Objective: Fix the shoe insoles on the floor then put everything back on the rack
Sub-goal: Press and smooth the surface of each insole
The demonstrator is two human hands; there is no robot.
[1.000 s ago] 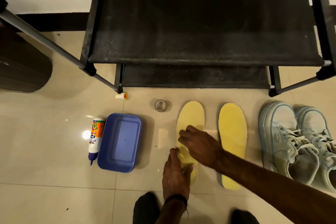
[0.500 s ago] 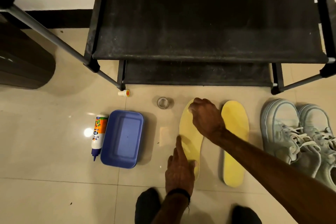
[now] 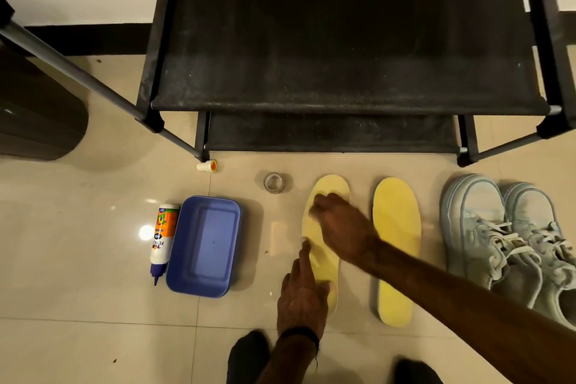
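Tiles of glossy beige floor (image 3: 78,346) carry two flat yellow foam insoles (image 3: 396,243) before a black fabric-shelved rack (image 3: 343,50). Left hand (image 3: 302,299), forefinger straight, and right hand (image 3: 339,227), fingers loosely bent, press the left insole (image 3: 327,190); pale blue sneakers (image 3: 498,227) sit rightward.

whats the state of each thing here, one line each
left insole: flat, both hands pressing it
right insole: flat, untouched
glue bottle: lying down, cap off
cap: loose by the rack leg
blue tray: empty
sneakers: upright, laced
rack: shelves bare
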